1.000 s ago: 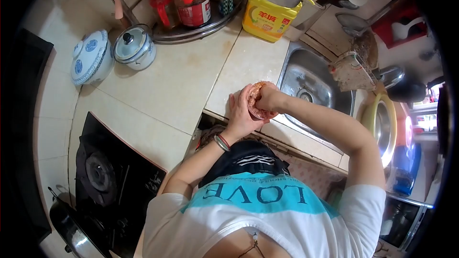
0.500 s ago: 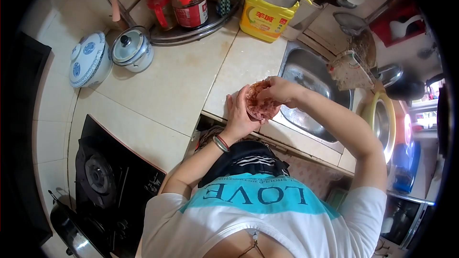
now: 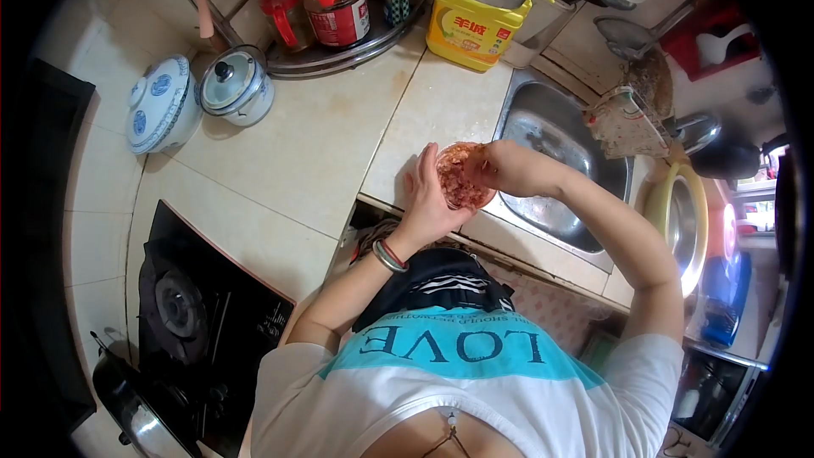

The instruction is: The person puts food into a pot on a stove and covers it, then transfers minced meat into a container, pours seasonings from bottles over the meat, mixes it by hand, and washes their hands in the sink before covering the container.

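A small round bowl of reddish minced meat (image 3: 459, 178) is at the counter's front edge, just left of the sink. My left hand (image 3: 429, 201) wraps round the bowl's left and near side, steadying it. At the bowl's right rim is my right hand (image 3: 502, 168), its fingers curled down at the meat. The fingertips of that hand are partly hidden, and whether meat is pinched between them cannot be made out. The bowl's wall is mostly covered by my hands and the meat.
The metal sink (image 3: 555, 136) lies to the right, with a yellow jug (image 3: 471, 30) behind it. A lidded pot (image 3: 237, 89) and a patterned dish (image 3: 161, 106) stand at the back left. The black stove (image 3: 212, 331) is at the near left.
My right hand was deep in the meat, then lifted toward the bowl's right rim, where it remains with curled fingers. More of the meat's surface shows. My left hand stays round the bowl.
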### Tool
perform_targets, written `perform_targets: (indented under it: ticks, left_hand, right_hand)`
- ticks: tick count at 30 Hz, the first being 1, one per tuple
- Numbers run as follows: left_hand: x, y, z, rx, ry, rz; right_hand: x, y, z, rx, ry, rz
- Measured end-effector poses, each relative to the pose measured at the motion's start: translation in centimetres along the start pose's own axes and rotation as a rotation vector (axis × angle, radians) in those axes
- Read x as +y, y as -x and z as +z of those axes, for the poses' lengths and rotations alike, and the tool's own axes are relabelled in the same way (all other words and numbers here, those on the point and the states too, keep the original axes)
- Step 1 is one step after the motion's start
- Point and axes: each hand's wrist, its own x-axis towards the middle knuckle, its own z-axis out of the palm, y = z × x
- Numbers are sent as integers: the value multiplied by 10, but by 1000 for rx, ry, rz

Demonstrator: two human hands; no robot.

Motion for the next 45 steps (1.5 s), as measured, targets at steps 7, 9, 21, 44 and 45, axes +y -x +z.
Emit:
perform_targets:
  ticks: [7,9,21,44,45]
  left_hand:
    - [-5,-13,-5,-151,280,-350]
    - [-4,-14,-6,-159,377,-394]
    - [8,-11,-10,-133,763,-558]
    - [-13,0,-7,-117,198,12]
    - [-13,0,-7,-117,196,7]
  right_hand:
    - [11,-2,4,-63,54,-102]
    - [13,-7,11,-73,41,-80]
    - [39,-26,24,-228,261,-359]
    - [36,-68,46,-275,652,-266]
    - [37,-68,48,-257,655,-266]
